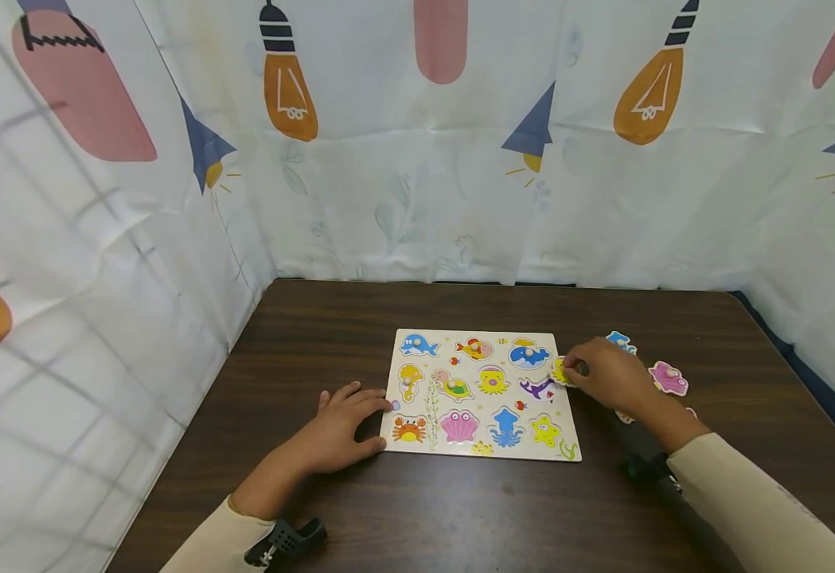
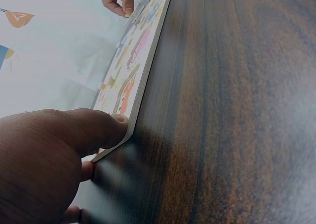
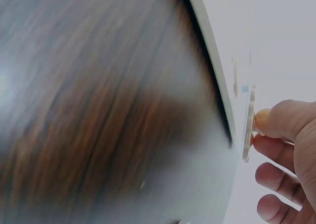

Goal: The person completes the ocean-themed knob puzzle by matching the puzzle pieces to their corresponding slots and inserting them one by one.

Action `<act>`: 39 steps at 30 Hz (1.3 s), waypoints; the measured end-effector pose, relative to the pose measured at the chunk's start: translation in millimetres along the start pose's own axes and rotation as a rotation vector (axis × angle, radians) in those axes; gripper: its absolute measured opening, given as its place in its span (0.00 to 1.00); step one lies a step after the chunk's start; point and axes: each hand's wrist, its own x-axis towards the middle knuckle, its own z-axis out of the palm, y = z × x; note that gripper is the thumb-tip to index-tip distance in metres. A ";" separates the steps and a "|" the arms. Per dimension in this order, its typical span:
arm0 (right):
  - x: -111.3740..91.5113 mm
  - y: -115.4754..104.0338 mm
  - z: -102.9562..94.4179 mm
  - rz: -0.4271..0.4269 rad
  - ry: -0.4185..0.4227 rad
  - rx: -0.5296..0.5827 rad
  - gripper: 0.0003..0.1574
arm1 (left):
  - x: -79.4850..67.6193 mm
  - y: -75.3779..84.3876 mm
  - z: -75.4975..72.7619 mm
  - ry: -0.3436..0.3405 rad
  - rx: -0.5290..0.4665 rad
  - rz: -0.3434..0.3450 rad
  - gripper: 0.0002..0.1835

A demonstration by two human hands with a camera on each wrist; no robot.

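A pale wooden puzzle board (image 1: 470, 402) with sea-animal pictures lies on the table. My left hand (image 1: 341, 430) rests at its left edge with spread fingers; in the left wrist view the thumb (image 2: 106, 130) touches the near corner. By its knob, my right hand (image 1: 610, 374) pinches a yellow puzzle piece (image 1: 559, 372) over the board's right edge. The right wrist view shows that piece (image 3: 249, 127) edge-on between thumb and fingertip, tilted near the board. Its picture is mostly covered by the hand.
Right of the board lie a blue puzzle piece (image 1: 621, 341) and a pink puzzle piece (image 1: 669, 378), with others partly hidden under the right arm. The dark wooden table (image 1: 446, 517) meets a printed white curtain (image 1: 417, 215) at the back and left.
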 end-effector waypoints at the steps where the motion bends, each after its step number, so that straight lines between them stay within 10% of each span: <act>1: 0.7 -2.5 0.4 0.000 0.000 -0.001 0.06 | -0.1 0.1 -0.1 0.001 0.000 0.000 0.27; 39: 27.5 -56.5 19.7 -0.155 -0.081 -0.002 0.03 | -0.4 2.3 -1.3 0.001 -0.028 -0.005 0.26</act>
